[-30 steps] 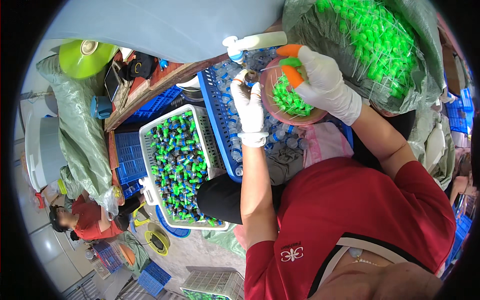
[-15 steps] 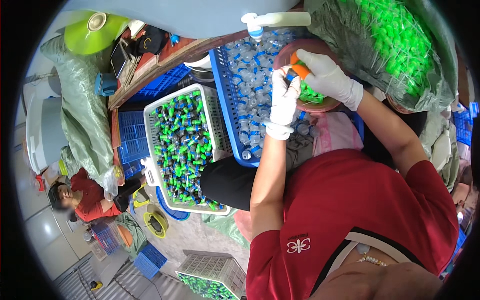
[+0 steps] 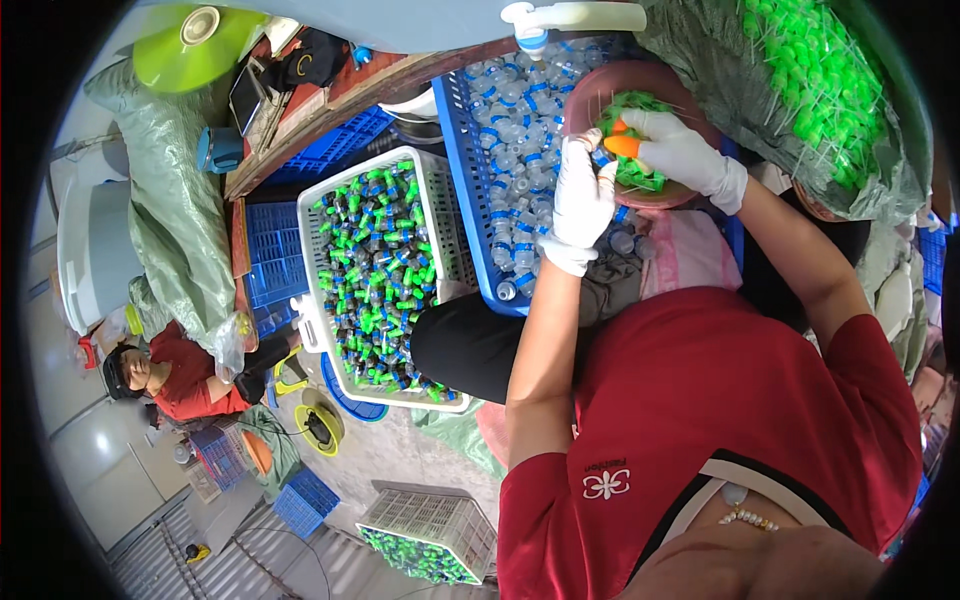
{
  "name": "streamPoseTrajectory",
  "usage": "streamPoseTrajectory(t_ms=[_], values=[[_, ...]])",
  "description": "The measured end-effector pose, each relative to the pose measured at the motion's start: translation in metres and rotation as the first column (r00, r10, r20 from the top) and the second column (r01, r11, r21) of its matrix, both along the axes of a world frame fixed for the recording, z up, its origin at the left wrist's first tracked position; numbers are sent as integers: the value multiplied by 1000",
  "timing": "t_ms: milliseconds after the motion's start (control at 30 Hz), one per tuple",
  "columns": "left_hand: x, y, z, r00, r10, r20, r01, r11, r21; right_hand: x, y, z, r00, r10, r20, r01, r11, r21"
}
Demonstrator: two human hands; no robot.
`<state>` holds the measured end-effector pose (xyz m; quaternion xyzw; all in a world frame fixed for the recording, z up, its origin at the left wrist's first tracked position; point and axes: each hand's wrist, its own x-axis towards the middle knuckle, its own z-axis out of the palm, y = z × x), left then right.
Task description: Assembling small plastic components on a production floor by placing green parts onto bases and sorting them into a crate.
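Observation:
My left hand [image 3: 582,205], in a white glove, is closed at its fingertips around a small bottle [image 3: 600,158]; only a bit of its blue band shows. My right hand [image 3: 688,158], also gloved in white with orange covers on the thumb and a finger, reaches over a reddish-brown bowl [image 3: 690,95]. Its fingertips bend together among the green caps with thin tubes [image 3: 640,180] in the bowl; what they pinch is hidden. Beneath and beside my left hand stands a blue crate [image 3: 455,150] of clear bottles with blue bands [image 3: 510,140].
Left of it is a white crate [image 3: 312,260] of dark, green-topped bottles [image 3: 375,270]. A large sack [image 3: 690,50] of green caps [image 3: 805,90] lies at upper right. A white tap [image 3: 530,40] juts above the blue crate. A co-worker in red [image 3: 190,375] sits far left.
My hands have drawn apart a little. The right has moved down over the green caps in the bowl, away from the bottle that both hands were at. The whole view has shifted slightly.

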<state>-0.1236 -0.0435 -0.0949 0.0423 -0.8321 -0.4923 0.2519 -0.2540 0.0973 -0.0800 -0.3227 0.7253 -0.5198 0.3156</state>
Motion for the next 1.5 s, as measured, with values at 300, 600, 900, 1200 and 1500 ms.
streamPoseTrajectory(t_ms=[300,600,900,1200,1500], values=[[49,14,-20,953,-246,178,141,876,460,36,17,17,707,394,-588,-268,918,293],[87,2,-3,971,113,210,-77,982,-171,44,16,22,935,329,-130,-300,932,204],[75,-69,0,830,550,-91,-461,585,-668,-1,-12,-51,584,345,-735,182,826,533],[10,-92,-145,656,626,422,-87,618,-782,5,-23,-5,831,217,-513,66,875,479],[0,-65,-43,953,296,-59,-199,763,616,4,8,-8,985,-125,-120,130,991,34]])
